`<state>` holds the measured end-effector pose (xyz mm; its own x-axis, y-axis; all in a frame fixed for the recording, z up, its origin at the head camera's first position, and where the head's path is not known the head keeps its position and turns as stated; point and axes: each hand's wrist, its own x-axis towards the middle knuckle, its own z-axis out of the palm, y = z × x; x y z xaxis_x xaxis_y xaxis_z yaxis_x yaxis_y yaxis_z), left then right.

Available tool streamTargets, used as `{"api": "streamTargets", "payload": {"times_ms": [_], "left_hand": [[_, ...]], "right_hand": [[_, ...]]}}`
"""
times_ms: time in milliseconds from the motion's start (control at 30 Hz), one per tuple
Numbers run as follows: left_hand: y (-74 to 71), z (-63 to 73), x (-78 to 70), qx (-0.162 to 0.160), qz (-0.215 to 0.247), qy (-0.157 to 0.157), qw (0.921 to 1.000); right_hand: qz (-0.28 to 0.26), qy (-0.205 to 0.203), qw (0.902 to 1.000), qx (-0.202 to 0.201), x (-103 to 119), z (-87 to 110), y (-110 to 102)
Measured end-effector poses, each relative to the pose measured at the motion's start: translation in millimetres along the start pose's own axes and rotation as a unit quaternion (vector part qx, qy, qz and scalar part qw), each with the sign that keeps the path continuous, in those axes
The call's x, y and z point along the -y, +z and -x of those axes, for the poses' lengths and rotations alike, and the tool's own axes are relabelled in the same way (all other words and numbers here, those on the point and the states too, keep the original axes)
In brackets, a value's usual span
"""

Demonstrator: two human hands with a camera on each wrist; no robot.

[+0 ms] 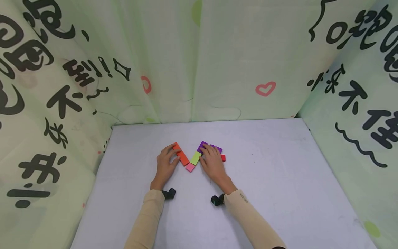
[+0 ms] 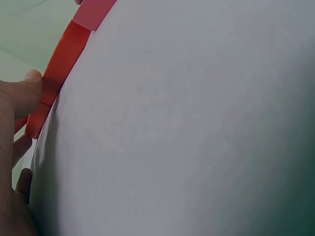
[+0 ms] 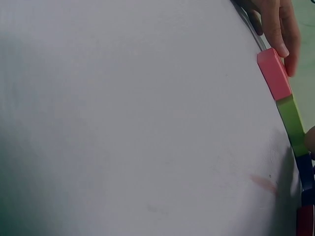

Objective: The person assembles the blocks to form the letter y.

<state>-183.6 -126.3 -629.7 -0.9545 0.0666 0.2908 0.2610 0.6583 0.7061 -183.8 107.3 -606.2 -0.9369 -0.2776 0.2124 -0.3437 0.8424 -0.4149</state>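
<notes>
A zigzag row of small coloured blocks lies on the table. My left hand (image 1: 164, 166) holds the left arm of the row, thumb on the near side of an orange block (image 1: 183, 159) and a fingertip by the far end of a second orange block (image 1: 176, 146). A pink block (image 1: 190, 167) forms the low corner. Beyond it come a green block (image 1: 195, 158), a purple block (image 1: 201, 146), another purple block (image 1: 217, 148) and a red block (image 1: 223, 158). My right hand (image 1: 214, 165) grips around the green and first purple blocks, thumb (image 3: 310, 140) at the green one; it partly covers the purple and red blocks.
The white table (image 1: 264, 180) reaches in front of both arms and out to the sides. A patterned pale green curtain (image 1: 224, 62) encloses its back and sides. Black wrist cameras (image 1: 169, 193) sit at both cuffs, close over the tabletop.
</notes>
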Motion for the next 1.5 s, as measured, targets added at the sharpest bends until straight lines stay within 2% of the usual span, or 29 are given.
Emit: {"api": "streamTargets", "payload": {"times_ms": [333, 733, 800, 933, 1067, 1133, 1200, 1300, 1400, 1500], "left_hand": [[0.3, -0.2, 1.1, -0.006, 0.008, 0.008, 0.9999], [0.9, 0.4, 3.1, 0.002, 0.011, -0.016, 0.9998], [1.3, 0.5, 3.2, -0.010, 0.026, -0.019, 0.9994], [4.2, 4.3, 0.7, -0.063, 0.061, -0.036, 0.9955], [6.2, 17.6, -9.9, -0.115, 0.088, -0.089, 0.9854], [6.7, 27.2, -18.0, -0.131, 0.093, -0.115, 0.9802], [7.0, 37.3, -26.6, -0.139, 0.092, -0.129, 0.9775], [10.2, 51.1, -36.4, -0.131, 0.059, -0.119, 0.9824], [14.2, 61.6, -42.3, -0.107, 0.003, -0.082, 0.9909], [17.3, 66.9, -45.7, -0.089, -0.057, -0.037, 0.9937]], "right_hand": [[0.006, -0.004, 0.9999, 0.012, -2.6, -1.4, -0.1], [0.001, -0.003, 0.9997, 0.023, -3.1, -2.0, -1.9], [0.001, -0.003, 0.9998, 0.022, -3.4, -2.0, -1.4], [0.005, -0.006, 0.9999, 0.013, -4.0, -1.5, -0.2], [0.003, -0.006, 0.9999, 0.015, -4.4, -1.6, -0.1], [0.002, -0.004, 0.9998, 0.019, -4.4, -1.8, -0.4], [0.002, 0.000, 0.9997, 0.025, -4.4, -1.9, -0.8], [0.001, 0.000, 0.9997, 0.026, -4.1, -1.6, -1.5], [-0.001, -0.006, 0.9998, 0.017, -4.4, -0.8, -1.8], [-0.004, -0.018, 0.9998, -0.009, -5.9, 0.7, -1.3]]}}
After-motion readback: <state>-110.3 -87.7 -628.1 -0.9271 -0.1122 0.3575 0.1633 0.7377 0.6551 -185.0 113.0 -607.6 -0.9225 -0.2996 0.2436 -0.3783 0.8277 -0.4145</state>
